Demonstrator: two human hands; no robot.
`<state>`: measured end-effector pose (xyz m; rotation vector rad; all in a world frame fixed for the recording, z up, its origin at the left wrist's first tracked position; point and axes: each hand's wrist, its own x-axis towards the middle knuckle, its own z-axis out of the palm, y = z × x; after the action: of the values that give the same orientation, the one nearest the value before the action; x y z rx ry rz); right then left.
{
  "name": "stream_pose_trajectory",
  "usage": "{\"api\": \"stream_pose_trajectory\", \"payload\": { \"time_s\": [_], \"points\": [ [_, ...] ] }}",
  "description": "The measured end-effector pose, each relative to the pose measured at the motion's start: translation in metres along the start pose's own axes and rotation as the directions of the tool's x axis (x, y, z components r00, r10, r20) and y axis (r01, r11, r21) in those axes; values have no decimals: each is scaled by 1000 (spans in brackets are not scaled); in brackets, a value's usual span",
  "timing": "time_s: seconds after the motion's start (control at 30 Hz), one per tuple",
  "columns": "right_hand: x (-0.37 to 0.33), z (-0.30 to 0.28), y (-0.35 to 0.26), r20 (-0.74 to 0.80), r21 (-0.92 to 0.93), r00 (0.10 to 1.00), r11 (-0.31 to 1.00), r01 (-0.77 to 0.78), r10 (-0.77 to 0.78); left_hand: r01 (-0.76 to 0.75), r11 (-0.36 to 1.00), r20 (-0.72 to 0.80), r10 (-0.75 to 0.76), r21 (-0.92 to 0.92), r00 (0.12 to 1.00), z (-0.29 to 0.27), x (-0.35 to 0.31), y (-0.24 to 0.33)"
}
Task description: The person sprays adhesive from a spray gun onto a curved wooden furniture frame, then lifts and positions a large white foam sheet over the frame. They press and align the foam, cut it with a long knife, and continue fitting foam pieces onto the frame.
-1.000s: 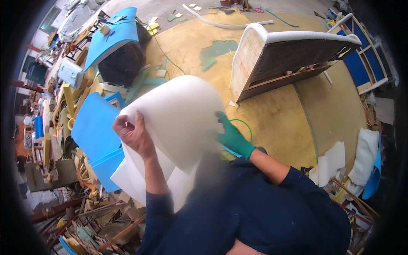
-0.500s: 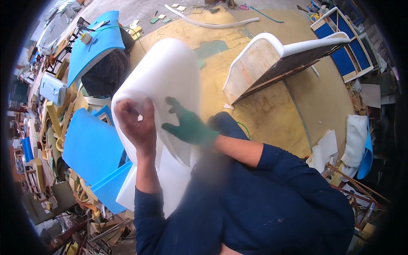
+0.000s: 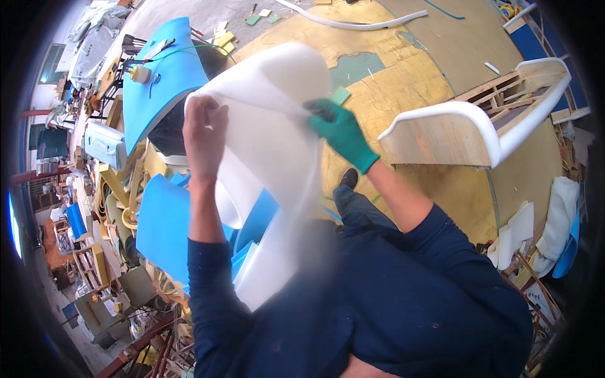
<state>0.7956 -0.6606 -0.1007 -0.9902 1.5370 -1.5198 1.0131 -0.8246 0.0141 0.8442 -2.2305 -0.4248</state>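
A white flexible sheet [image 3: 268,135], which looks like thin foam, hangs between my hands in front of my body. Its upper part bends over in a rounded fold, and the lower part drops toward my lap. My bare left hand [image 3: 205,138] is closed on the sheet's upper left edge, fingers pinched. In a green knit glove, my right hand [image 3: 345,135] grips the right edge at about the same height. Its fingertips are partly blurred against the sheet.
A wooden furniture frame [image 3: 441,135] edged in white foam stands at right on a yellowish floor sheet. Blue foam panels [image 3: 167,220] lie at left; a bottle [image 3: 140,74] rests on another blue piece [image 3: 164,101]. A long white strip [image 3: 353,24] lies ahead. Scraps crowd the left side.
My right hand has gone from open in front of the sheet to closed on its right edge. The sheet is spread wider, and the whole view has shifted.
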Motion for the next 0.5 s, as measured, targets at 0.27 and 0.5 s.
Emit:
{"api": "stream_pose_trajectory", "payload": {
  "time_s": [0.27, 0.5],
  "points": [
    [110, -62, -42, -220, -150, 956, 975, 164, -195, -189, 977, 280, 155, 100, 948, 6, 89, -76],
    [106, -106, -43, -435, 166, 897, 986, -9, 81, -122, 980, 481, 31, 160, 876, 24, 107, -159]
  ]
}}
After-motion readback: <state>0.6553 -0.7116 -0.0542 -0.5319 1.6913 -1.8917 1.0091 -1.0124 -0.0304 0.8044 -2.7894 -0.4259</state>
